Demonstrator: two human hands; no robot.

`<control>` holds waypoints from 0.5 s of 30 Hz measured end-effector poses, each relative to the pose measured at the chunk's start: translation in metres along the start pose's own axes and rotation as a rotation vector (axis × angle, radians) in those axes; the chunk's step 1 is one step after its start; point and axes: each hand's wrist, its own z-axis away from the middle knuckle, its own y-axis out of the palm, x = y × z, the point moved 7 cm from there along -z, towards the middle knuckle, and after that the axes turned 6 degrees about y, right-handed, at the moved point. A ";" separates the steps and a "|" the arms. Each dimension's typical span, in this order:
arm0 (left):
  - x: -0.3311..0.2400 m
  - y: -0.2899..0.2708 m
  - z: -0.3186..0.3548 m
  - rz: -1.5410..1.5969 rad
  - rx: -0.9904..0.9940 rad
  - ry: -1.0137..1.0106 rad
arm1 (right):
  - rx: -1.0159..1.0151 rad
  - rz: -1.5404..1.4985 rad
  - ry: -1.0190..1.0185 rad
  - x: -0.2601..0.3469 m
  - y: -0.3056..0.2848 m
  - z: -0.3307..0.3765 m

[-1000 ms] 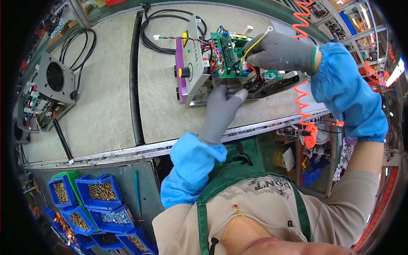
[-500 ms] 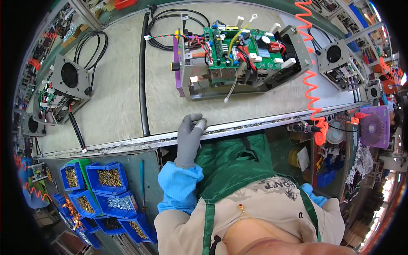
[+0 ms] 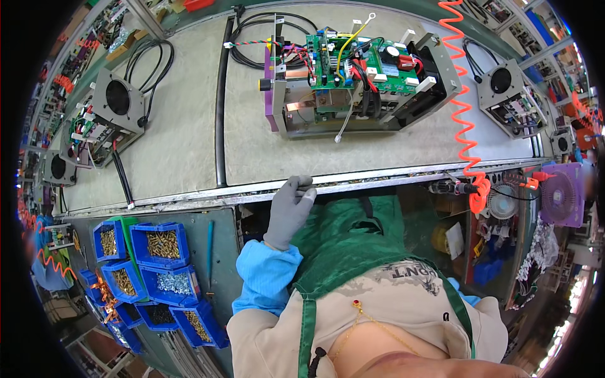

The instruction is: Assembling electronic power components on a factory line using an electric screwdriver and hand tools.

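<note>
The left hand (image 3: 288, 211), gloved, curls its grip on the counter (image 3: 189, 157) edge; right hand unseen. The open electronics chassis (image 3: 356, 82) sits mid-counter, likely heavy and fragile: hold its metal frame

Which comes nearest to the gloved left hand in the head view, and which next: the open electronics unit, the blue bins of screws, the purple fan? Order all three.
From the left hand:
1. Blue bins of screws, lower left, below the bench.
2. Open electronics unit, up on the bench.
3. Purple fan, far right.
</note>
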 end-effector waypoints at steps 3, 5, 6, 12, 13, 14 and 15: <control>0.018 -0.019 0.016 -0.018 -0.039 -0.115 | 0.012 -0.001 -0.032 0.010 0.035 0.015; 0.012 -0.013 0.013 -0.074 -0.010 -0.076 | -0.026 -0.054 -0.026 -0.002 -0.047 -0.011; 0.014 -0.017 0.022 -0.056 -0.008 -0.084 | -0.016 -0.047 -0.046 0.000 -0.084 -0.027; 0.016 -0.001 0.041 -0.037 0.291 -0.047 | -0.057 -0.089 -0.086 0.043 -0.088 -0.033; 0.012 0.001 0.035 -0.121 0.310 -0.024 | -0.066 -0.089 -0.091 0.038 -0.085 -0.042; 0.008 0.004 0.026 -0.206 0.327 -0.003 | -0.041 -0.061 -0.047 0.026 -0.077 -0.060; -0.009 0.003 0.014 -0.297 0.260 0.041 | -0.013 -0.026 -0.002 0.026 -0.081 -0.069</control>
